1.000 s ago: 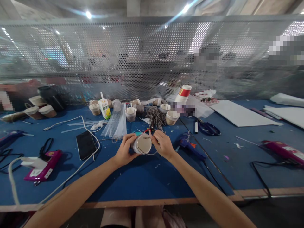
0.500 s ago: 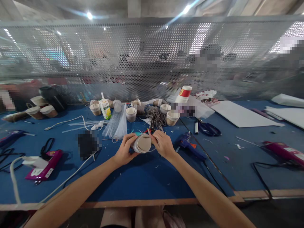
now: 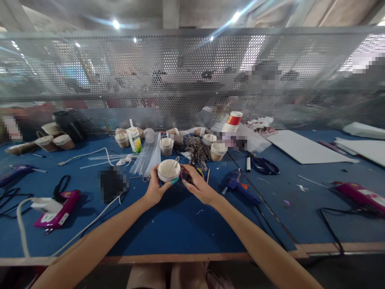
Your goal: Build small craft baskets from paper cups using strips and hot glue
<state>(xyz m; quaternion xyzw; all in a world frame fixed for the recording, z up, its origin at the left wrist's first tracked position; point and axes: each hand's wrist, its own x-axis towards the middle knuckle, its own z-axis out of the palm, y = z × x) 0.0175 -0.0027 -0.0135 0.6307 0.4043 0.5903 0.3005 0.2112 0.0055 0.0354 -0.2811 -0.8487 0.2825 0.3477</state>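
A small cup (image 3: 169,171) with a white rim stands upright in my left hand (image 3: 156,188), its mouth facing up. My left fingers and thumb wrap its side, and the thumb shows a teal nail. A thin cord loop (image 3: 175,162) rises from inside the cup. Just right of the cup is my right hand (image 3: 199,186), its thumb and fingers apart. Between and behind those fingers show red, dark and yellow parts of a tool (image 3: 201,172), mostly hidden. Whether the right fingertips touch the tool or the cup's side is unclear.
Similar small cups (image 3: 166,146), a tangle of grey cord (image 3: 198,148), clear plastic strips (image 3: 148,156) and a drink carton (image 3: 134,139) line the back. A blue glue gun (image 3: 240,188) and scissors (image 3: 264,164) lie right. A purple power strip (image 3: 58,210) lies left.
The cup has turned from showing its flat base to standing mouth up, and has shifted slightly left. My right fingers have left the base and spread apart beside the cup.
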